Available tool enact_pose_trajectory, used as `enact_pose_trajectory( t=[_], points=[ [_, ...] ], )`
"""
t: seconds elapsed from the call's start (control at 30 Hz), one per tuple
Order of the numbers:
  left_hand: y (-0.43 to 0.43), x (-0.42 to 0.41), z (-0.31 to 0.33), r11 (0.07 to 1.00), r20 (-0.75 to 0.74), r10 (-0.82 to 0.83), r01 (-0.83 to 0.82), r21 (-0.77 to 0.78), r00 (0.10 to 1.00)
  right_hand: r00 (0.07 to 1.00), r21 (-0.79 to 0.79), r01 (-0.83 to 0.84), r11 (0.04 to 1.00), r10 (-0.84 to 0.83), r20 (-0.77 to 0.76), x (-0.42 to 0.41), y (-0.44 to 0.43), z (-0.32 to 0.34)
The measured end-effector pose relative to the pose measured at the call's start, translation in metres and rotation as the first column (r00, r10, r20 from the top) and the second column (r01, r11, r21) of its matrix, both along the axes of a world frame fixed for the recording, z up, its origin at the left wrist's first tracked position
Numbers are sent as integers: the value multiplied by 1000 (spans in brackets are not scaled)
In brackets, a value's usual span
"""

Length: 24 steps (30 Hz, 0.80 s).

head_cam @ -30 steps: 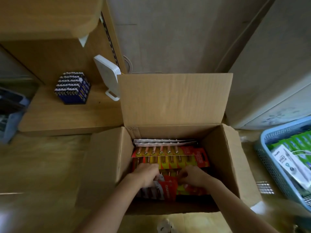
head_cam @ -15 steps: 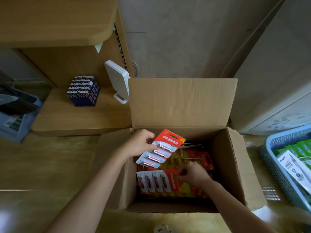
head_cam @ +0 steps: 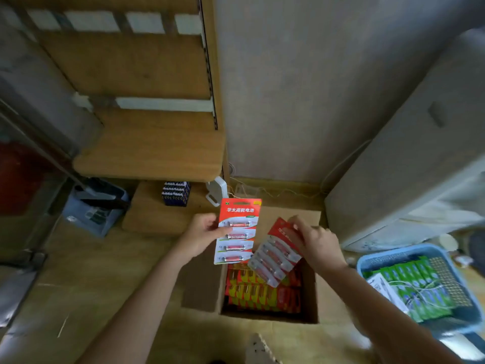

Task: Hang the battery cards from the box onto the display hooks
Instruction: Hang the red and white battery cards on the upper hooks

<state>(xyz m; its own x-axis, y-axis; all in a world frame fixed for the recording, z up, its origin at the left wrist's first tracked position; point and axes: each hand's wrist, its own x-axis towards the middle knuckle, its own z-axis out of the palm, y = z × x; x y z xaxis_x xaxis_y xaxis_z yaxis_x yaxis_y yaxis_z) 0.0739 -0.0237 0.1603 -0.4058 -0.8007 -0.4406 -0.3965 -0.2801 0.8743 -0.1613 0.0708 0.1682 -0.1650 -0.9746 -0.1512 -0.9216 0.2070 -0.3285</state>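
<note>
Centre frame: held a red-headed cardboard blister card of four batteries (head_cam: pixel 237 232) upright by its left edge in left grip (head_cam: pixel 202 236), face readable, probably to find the hang hole. Pinched a second, tilted card (head_cam: pixel 275 256) by its top in right grip (head_cam: pixel 317 245), above open brown cardboard box (head_cam: pixel 312 292) at lower centre, with more cards (head_cam: pixel 262 292) stacked inside. Read on header: 华太高能电池.

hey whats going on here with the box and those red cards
A person is unpacking battery cards from a cardboard box on the floor. The left hand holds one red battery card upright by its edge, above the box's left side. The right hand pinches a second card near its top, tilted over the box. More stacked cards lie inside. No display hooks are visible, and neither card is hung yet.
</note>
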Motion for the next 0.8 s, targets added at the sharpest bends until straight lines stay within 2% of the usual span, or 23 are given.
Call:
enact_pose_trajectory(
  t=[0.1,0.23,0.43,0.6,0.8],
  points=[
    [0,20,80,998,-15,69,-69,5,998,987,24,-3,1000,-1,159,10,-16,89],
    [-3,53,176,986,-44,169,-169,-5,985,960,133,-107,985,68,271,32,-41,189],
    [-13,117,288,941,-90,313,-321,-106,946,932,-18,-276,961,272,238,99,-84,317],
    [-42,183,326,871,-154,437,-460,-173,886,894,-171,-212,962,261,364,166,-122,366],
    [-106,260,344,884,-233,387,-430,-181,892,827,-236,4,972,129,548,249,-178,379]
  ],
)
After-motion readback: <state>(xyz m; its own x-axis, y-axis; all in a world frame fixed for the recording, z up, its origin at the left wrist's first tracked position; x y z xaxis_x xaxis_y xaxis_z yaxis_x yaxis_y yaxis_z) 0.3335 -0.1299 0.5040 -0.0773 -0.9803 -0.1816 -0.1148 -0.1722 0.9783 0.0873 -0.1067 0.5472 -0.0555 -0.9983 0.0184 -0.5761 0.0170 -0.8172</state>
